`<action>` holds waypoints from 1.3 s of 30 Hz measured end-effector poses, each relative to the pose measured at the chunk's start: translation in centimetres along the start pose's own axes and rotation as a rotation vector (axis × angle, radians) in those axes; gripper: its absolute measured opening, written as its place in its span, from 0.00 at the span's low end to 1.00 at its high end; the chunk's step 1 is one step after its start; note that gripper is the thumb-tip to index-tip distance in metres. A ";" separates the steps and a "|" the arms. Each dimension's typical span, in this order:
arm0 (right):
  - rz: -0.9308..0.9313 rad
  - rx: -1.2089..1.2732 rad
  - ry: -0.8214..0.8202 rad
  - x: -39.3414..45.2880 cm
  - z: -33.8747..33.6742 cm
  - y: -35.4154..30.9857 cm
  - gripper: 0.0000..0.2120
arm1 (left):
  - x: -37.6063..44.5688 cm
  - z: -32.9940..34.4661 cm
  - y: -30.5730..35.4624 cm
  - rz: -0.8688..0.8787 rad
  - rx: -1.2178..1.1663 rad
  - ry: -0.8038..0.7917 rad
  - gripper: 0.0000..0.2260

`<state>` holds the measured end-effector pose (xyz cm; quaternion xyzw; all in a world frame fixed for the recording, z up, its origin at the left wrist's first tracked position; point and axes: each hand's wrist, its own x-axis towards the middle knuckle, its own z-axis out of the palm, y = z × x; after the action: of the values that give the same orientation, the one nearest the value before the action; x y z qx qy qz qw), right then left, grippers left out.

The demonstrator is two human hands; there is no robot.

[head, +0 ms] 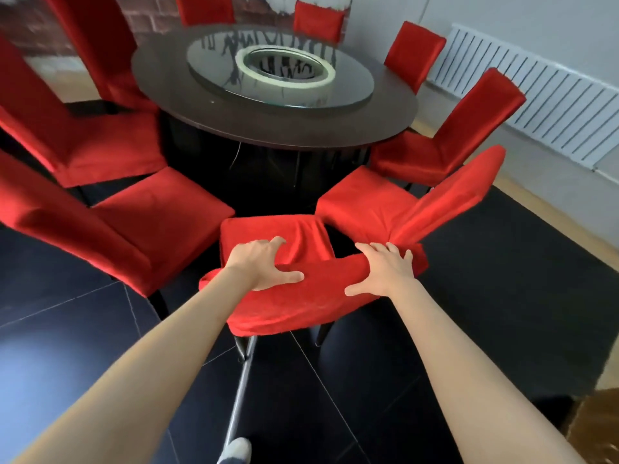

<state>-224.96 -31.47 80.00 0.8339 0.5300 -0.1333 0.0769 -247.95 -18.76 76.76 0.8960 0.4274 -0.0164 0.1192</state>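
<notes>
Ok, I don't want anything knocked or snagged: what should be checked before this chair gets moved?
1. Grip: left hand and right hand both hold the top of the chair back: ok.
2. Left neighbour chair: its seat corner sits very close to the held seat; touching or not: cannot tell.
3. Right neighbour chair: turned askew, its seat corner crowding the held seat: not ok.
4. Metal pole: slants along the floor to the chair's rear leg, beside the foot: not ok.
5. Table rim ahead of the seat: nothing sticks out over it: ok.
</notes>
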 end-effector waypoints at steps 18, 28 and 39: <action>-0.148 -0.053 0.110 -3.3 2.7 2.0 0.47 | -6.0 2.7 2.4 -0.224 0.203 0.152 0.45; -0.067 -0.061 0.171 -6.5 4.2 0.8 0.45 | -7.6 2.2 1.5 -0.128 0.211 0.115 0.42; 0.016 -0.033 0.184 -4.6 3.7 -0.3 0.44 | -4.9 0.9 0.2 -0.090 0.200 0.105 0.42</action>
<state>-227.59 -36.30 77.86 0.8455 0.5301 -0.0468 0.0429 -250.90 -22.84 76.55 0.8830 0.4691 -0.0171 0.0058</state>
